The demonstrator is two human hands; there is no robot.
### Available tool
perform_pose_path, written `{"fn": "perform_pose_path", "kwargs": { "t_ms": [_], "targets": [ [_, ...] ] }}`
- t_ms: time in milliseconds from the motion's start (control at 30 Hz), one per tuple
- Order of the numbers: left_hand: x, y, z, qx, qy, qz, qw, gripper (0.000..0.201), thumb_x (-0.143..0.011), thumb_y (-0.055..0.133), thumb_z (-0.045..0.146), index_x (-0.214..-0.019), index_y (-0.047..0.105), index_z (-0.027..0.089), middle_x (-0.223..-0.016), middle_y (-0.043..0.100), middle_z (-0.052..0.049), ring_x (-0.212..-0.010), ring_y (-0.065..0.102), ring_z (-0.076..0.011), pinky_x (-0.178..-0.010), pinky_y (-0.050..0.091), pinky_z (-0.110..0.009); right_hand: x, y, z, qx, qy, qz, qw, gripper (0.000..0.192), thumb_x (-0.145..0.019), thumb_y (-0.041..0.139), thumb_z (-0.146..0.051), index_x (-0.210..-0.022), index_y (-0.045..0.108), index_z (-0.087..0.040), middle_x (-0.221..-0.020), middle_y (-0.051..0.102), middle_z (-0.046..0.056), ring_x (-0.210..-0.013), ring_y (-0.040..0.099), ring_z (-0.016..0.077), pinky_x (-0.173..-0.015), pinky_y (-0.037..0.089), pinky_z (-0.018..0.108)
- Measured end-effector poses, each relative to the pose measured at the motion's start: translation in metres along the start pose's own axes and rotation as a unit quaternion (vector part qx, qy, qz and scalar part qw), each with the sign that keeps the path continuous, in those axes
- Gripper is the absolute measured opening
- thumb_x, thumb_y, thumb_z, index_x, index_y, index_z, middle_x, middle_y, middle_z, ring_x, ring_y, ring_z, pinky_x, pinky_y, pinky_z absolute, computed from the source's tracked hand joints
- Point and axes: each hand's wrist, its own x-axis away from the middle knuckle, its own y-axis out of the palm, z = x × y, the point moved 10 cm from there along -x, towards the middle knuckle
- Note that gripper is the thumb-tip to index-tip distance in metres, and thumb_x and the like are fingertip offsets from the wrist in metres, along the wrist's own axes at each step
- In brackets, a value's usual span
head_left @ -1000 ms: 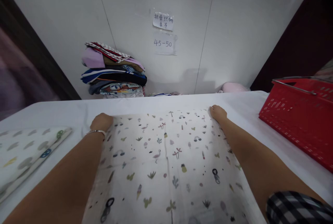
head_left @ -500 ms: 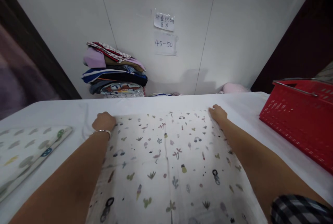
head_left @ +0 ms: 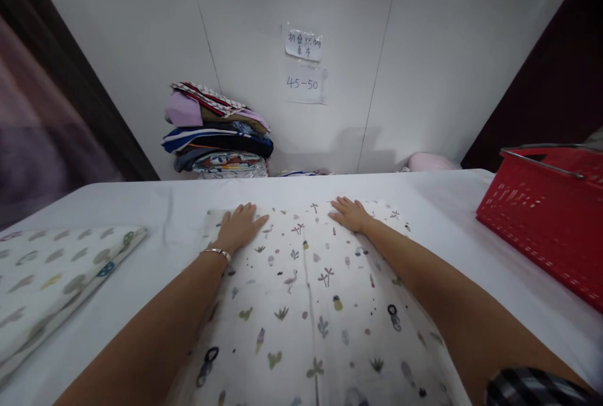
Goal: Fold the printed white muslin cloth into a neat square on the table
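A white cloth (head_left: 311,305) printed with flamingos, palms and cacti lies spread on the white table in front of me, a crease running down its middle. My left hand (head_left: 239,227) rests flat on its far left part, fingers spread, a silver bracelet at the wrist. Near the far edge on the right, my right hand (head_left: 351,213) also lies flat with fingers apart. Neither hand grips the fabric. The cloth's near end runs out of view at the bottom.
A folded patterned cloth (head_left: 61,274) lies at the left of the table (head_left: 160,211). On the right stands a red plastic basket (head_left: 546,224) with a metal handle. Behind the table rises a stack of folded fabrics (head_left: 219,132) against the wall, beneath paper signs (head_left: 305,66).
Both hands have let go of the cloth's far corners and moved inward onto its surface, fingers now spread flat. The view has shifted slightly to the left.
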Motion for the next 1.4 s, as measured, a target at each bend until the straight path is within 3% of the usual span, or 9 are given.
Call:
{"fn": "perform_pose_path", "kwargs": {
  "t_ms": [300,400,567,700,800,933,1033,1267,1400],
  "targets": [
    [-0.001,-0.002,0.004,-0.013,0.006,0.002,1.0,0.07,-0.085,0.024,0.059,-0.139,0.031,0.016,-0.148,0.027,-0.01,-0.137,0.018,-0.0283,-0.108,0.013,-0.052,-0.006,0.013,-0.055,-0.013,-0.086,-0.018,0.996,0.075,-0.085,0.013,-0.068,-0.145,0.02,-0.024,-0.153,0.008,0.005,-0.139,0.003,0.0247,-0.109,0.003,0.049],
    [0.0,-0.005,-0.002,-0.003,-0.01,-0.01,1.0,0.072,-0.085,0.023,0.058,-0.141,0.027,0.013,-0.149,0.024,-0.012,-0.137,0.018,-0.0274,-0.108,0.015,-0.05,-0.009,0.009,-0.053,-0.019,-0.064,-0.027,0.997,0.072,-0.086,0.014,-0.066,-0.144,0.022,-0.024,-0.152,0.01,0.005,-0.139,0.005,0.0248,-0.108,0.004,0.05],
    [0.025,-0.025,-0.028,-0.056,-0.01,0.039,0.998,0.073,-0.082,0.03,0.059,-0.139,0.033,0.013,-0.149,0.022,-0.012,-0.138,0.013,-0.0305,-0.108,0.011,-0.055,0.003,0.005,-0.042,-0.024,-0.033,0.002,0.999,0.071,-0.086,0.012,-0.066,-0.144,0.023,-0.025,-0.153,0.007,0.006,-0.139,0.002,0.0252,-0.108,0.003,0.049],
    [0.039,-0.021,-0.057,-0.039,-0.056,0.007,0.998,0.073,-0.083,0.023,0.06,-0.139,0.032,0.014,-0.149,0.023,-0.012,-0.137,0.016,-0.0315,-0.104,0.018,-0.06,0.007,0.007,-0.039,-0.02,-0.04,-0.004,0.999,0.068,-0.087,0.014,-0.064,-0.143,0.024,-0.026,-0.153,0.009,0.004,-0.139,0.004,0.024,-0.108,0.003,0.047],
    [0.039,-0.02,-0.058,-0.034,-0.056,0.006,0.998,0.072,-0.083,0.022,0.06,-0.139,0.031,0.015,-0.149,0.022,-0.011,-0.138,0.015,-0.0297,-0.105,0.017,-0.06,0.011,0.001,-0.014,-0.008,-0.011,-0.004,1.0,0.065,-0.088,0.017,-0.061,-0.141,0.028,-0.025,-0.152,0.014,0.006,-0.138,0.009,0.0252,-0.108,0.008,0.048],
    [0.037,-0.022,-0.055,-0.039,-0.054,0.016,0.998,0.072,-0.083,0.024,0.06,-0.138,0.033,0.015,-0.149,0.023,-0.01,-0.137,0.014,-0.0311,-0.104,0.017,-0.061,0.036,-0.014,0.069,0.035,0.125,0.038,0.991,0.065,-0.088,0.02,-0.059,-0.14,0.03,-0.021,-0.151,0.017,0.01,-0.138,0.009,0.0275,-0.107,0.009,0.051],
    [0.037,-0.023,-0.057,-0.042,-0.066,0.025,0.997,0.074,-0.081,0.024,0.062,-0.137,0.035,0.015,-0.149,0.024,-0.01,-0.137,0.013,-0.0334,-0.103,0.017,-0.062,0.052,-0.012,0.11,0.032,0.157,0.038,0.986,0.065,-0.089,0.017,-0.059,-0.142,0.025,-0.022,-0.151,0.016,0.007,-0.138,0.011,0.0248,-0.107,0.012,0.05],
    [0.028,-0.02,-0.065,-0.028,-0.102,-0.002,0.994,0.078,-0.08,0.025,0.065,-0.14,0.031,0.015,-0.15,0.021,-0.011,-0.137,0.014,-0.0338,-0.104,0.018,-0.06,0.05,-0.013,0.11,0.014,0.166,0.025,0.986,0.065,-0.089,0.017,-0.058,-0.142,0.024,-0.022,-0.152,0.014,0.006,-0.139,0.009,0.0225,-0.108,0.012,0.05],
    [0.041,-0.022,-0.064,-0.03,-0.102,-0.019,0.994,0.076,-0.081,0.026,0.062,-0.139,0.034,0.015,-0.15,0.018,-0.012,-0.138,0.012,-0.0337,-0.105,0.016,-0.06,0.081,-0.017,0.094,0.031,0.155,0.037,0.987,0.061,-0.09,0.02,-0.056,-0.138,0.033,-0.021,-0.149,0.022,0.008,-0.138,0.015,0.0241,-0.108,0.012,0.05]
  ]
}}
